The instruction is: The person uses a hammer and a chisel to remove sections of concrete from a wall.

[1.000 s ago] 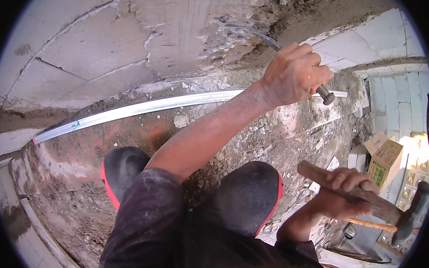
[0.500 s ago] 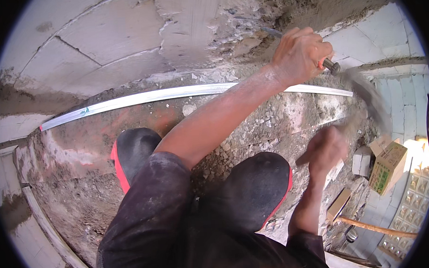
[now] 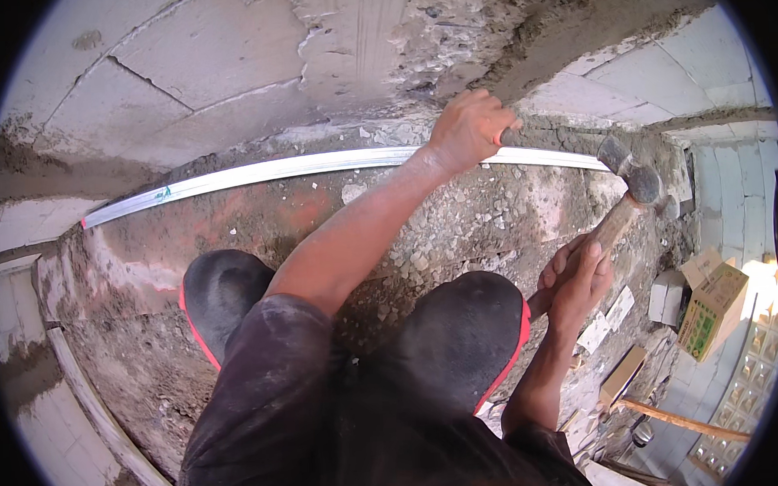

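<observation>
My left hand [image 3: 471, 131] is closed around a chisel [image 3: 508, 137]; only its dark struck end and a bit of red-orange show past the fist. The rest of the chisel is hidden behind the hand. That fist is low against the wall, by a rough, chipped patch [image 3: 450, 45]. Off to the right, my right hand [image 3: 581, 278] grips a hammer [image 3: 616, 224] by its wooden handle. The hammer's dusty metal head [image 3: 638, 180] is apart from the chisel. A long silver metal straightedge [image 3: 281, 168] lies along the wall's foot, passing under my left wrist.
Broken rubble [image 3: 432, 232] covers the ground between my knees and the wall. On the right are a white block [image 3: 666, 297], an open cardboard box [image 3: 713, 311], a smaller box [image 3: 622, 376], a wooden stick [image 3: 688, 421] and patterned glass blocks [image 3: 743, 393].
My left hand has come down and left with the chisel, away from the higher part of the chipped wall. The hammer, blurred before, now shows sharply with its head lower and nearer me.
</observation>
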A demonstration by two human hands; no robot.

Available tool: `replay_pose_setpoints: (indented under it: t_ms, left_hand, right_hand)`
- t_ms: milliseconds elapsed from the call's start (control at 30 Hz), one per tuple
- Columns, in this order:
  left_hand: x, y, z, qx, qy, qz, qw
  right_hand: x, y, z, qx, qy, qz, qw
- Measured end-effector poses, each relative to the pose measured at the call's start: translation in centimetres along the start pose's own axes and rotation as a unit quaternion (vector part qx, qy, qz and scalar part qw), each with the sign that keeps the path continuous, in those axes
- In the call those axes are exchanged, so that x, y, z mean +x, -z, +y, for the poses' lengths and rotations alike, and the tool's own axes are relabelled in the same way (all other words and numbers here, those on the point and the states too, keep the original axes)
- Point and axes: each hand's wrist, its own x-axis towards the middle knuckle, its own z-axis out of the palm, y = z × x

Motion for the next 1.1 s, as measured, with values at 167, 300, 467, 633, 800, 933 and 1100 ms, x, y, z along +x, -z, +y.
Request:
replay_pose_setpoints:
  t_ms: [167, 300, 467, 633, 800, 933, 1100]
  left_hand:
    - [-0.5, -0.9, -0.2, -0.009, 0.040, -0.017, 0.999]
    - [-1.1, -0.9, -0.8, -0.021, 0.031, -0.015, 0.999]
    - [-1.1, -0.9, -1.3, -0.021, 0.019, -0.019, 0.999]
    - [-0.9, -1.3, -1.2, -0.011, 0.024, -0.018, 0.999]
    - [-0.3, -1.3, -1.1, 0.006, 0.064, -0.066, 0.996]
    - [-0.9, -1.3, -2.0, 0.018, 0.046, -0.058, 0.997]
    - [-1.4, -1.3, -2.1, 0.013, 0.044, -0.071, 0.996]
  right_hand:
    - [0.0, 0.2, 0.1, -0.006, 0.001, -0.017, 1.000]
    - [-0.3, 0.7, 0.4, 0.010, 0.001, -0.001, 1.000]
    - [-0.2, 1.4, 0.9, 0.058, 0.027, 0.035, 0.997]
    - [0.7, 2.4, 0.7, 0.098, 0.129, 0.076, 0.984]
    - [2.2, -0.5, 3.6, 0.319, 0.130, 0.003, 0.939]
    - [1.9, -3.0, 7.6, 0.012, -0.126, -0.128, 0.984]
    - [1.6, 0.1, 2.8, 0.036, -0.036, 0.037, 0.998]
